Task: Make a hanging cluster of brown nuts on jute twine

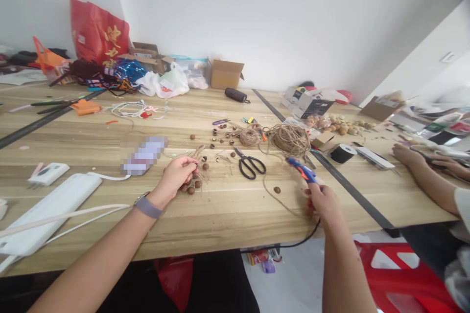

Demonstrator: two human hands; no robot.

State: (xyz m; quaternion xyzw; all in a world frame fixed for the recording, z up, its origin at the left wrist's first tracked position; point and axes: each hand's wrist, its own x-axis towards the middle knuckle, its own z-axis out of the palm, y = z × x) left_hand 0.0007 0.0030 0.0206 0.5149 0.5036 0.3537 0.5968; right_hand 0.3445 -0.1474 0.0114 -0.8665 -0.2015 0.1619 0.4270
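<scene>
My left hand (178, 174), with a watch on its wrist, is closed in a pinch just above a small cluster of round brown nuts (191, 190) and twine. What sits between its fingertips is too small to make out. My right hand (322, 200) grips a blue glue gun (301, 170) with orange parts, its black cord hanging over the table's front edge. Between the hands lie black-handled scissors (251, 164), blades partly open. A single brown nut (277, 190) rests left of the glue gun. Behind the scissors is a small coil of twine (249, 135), beside a larger coil (290, 138).
Left of my hand are a phone-like blurred object (144, 155) and a white power strip (55, 215) with cables. A black tape roll (342, 153) stands at right, near another person's hand (406, 155). Bags and a cardboard box (226, 74) line the wall.
</scene>
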